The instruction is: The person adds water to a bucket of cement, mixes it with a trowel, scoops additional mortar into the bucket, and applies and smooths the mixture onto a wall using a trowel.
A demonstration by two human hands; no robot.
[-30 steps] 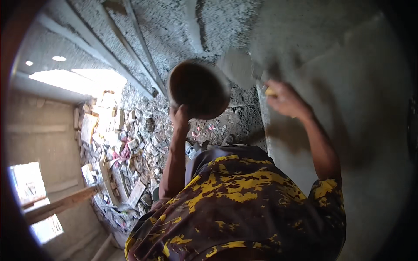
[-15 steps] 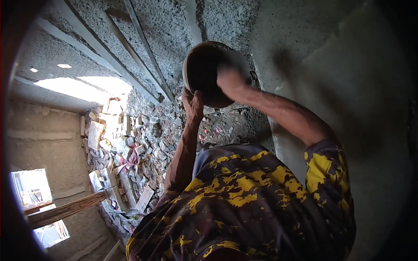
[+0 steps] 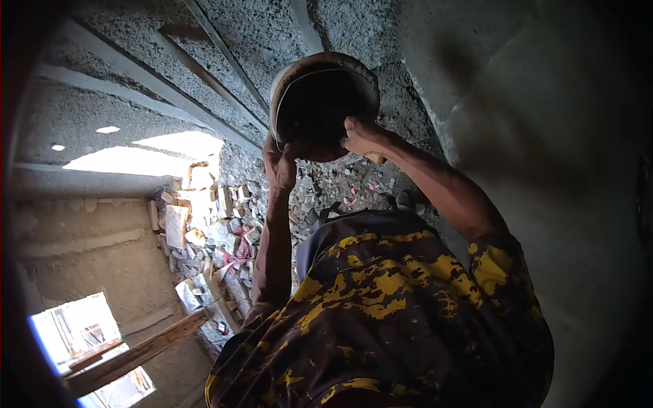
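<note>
A round, deep pan with a pale rim and a very dark inside is held up in front of me, tilted so that its mouth faces me. At its near left rim my left hand grips it, the thumb lying over the edge. My right hand is closed at the near right part of the pan's mouth. Below that fist pokes out the pale, wooden-looking end of a handle. The rest of that tool is lost in shadow, and the pan's contents are too dark to make out.
Broken bricks and rubble cover the ground at left and beneath the pan. Long bars slant across the upper left. A smooth grey wall rises close on my right. At lower left, a wooden beam crosses before a bright window opening.
My right hand, blurred earlier over the pan's right side, has come down to its near right rim. The pan and my left hand have shifted slightly up and left in view.
</note>
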